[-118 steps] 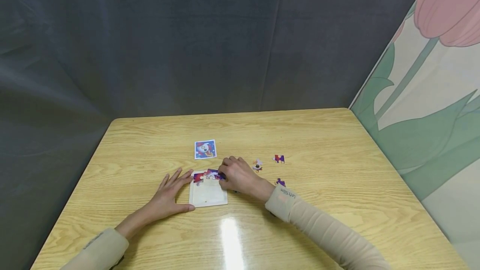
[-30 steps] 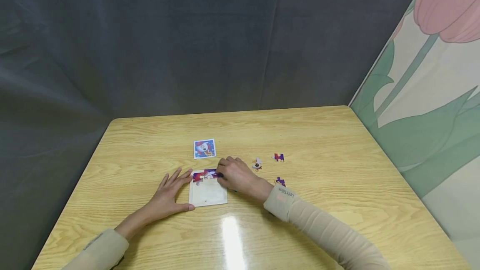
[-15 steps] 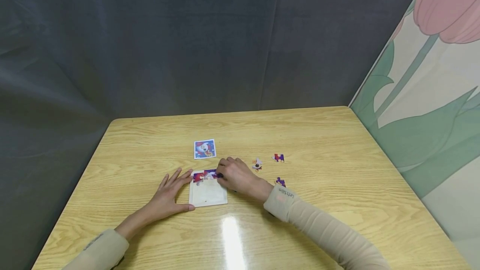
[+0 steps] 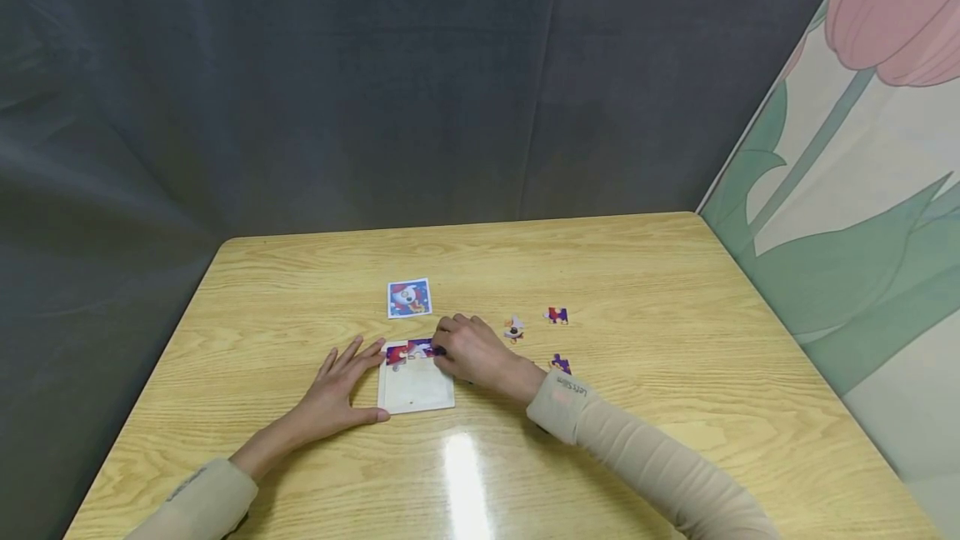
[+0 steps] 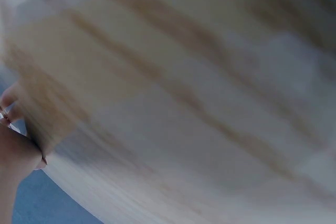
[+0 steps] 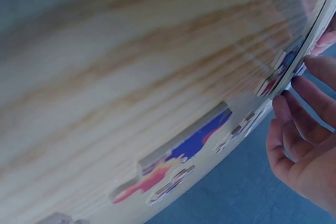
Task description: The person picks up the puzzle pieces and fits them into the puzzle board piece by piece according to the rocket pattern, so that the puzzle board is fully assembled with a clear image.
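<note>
A shallow white puzzle tray [image 4: 415, 390] lies on the table in the head view. Along its far edge sit red, purple and white puzzle pieces [image 4: 397, 354]. My left hand [image 4: 333, 394] rests beside the tray, fingers and thumb spread, tips touching its left side at the far and near corners. At the far right corner my right hand [image 4: 476, 354] bends over the tray, thumb and fingertips pinching a dark purple puzzle piece [image 4: 438, 350] that they mostly cover. In the right wrist view, the right fingertips [image 6: 295, 80] meet at the tray's edge.
A square picture card [image 4: 409, 298] lies beyond the tray. Loose puzzle pieces lie to the right: a white one [image 4: 514, 329], a red and purple one [image 4: 557, 316], and a purple one [image 4: 560, 363] near the right sleeve. Another is mostly hidden beneath the right hand.
Since the oldest frame, the piece in the middle of the tray's far row has straightened and lies flush along the edge. The right hand has shifted slightly left. Over the last second almost nothing has moved.
</note>
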Action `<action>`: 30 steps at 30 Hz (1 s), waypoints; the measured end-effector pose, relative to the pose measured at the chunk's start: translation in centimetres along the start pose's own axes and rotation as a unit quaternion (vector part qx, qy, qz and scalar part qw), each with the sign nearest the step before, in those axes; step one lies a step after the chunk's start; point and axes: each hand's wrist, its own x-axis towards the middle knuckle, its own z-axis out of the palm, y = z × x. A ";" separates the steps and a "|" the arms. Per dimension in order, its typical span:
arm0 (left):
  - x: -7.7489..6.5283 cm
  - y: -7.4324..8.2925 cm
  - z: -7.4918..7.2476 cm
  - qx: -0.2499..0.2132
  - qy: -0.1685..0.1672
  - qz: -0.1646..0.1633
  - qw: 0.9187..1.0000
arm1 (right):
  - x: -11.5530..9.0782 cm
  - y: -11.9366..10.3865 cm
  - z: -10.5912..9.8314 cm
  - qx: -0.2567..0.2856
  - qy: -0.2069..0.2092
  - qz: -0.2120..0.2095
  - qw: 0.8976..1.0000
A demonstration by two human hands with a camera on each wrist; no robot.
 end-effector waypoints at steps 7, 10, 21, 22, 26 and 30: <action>0.0 0.0 0.0 -0.001 0.002 0.002 1.000 | 0.0 0.0 0.0 0.006 -0.011 0.008 1.000; 0.0 0.0 0.0 -0.002 -0.001 0.001 1.000 | 0.0 0.0 0.0 0.008 -0.014 0.009 1.000; 0.0 -0.1 0.0 -0.001 -0.002 -0.002 1.000 | 0.0 -0.2 -0.1 0.006 -0.004 0.004 1.000; 0.0 -0.1 0.0 -0.001 -0.002 -0.002 1.000 | 0.0 -0.1 -0.1 0.005 -0.005 0.005 1.000; 0.0 0.0 0.0 0.002 -0.001 -0.001 1.000 | 0.0 -0.1 -0.1 -0.003 -0.004 0.003 1.000; 0.0 0.0 0.0 0.003 -0.001 -0.001 1.000 | 0.0 -0.1 -0.1 -0.014 0.002 -0.001 1.000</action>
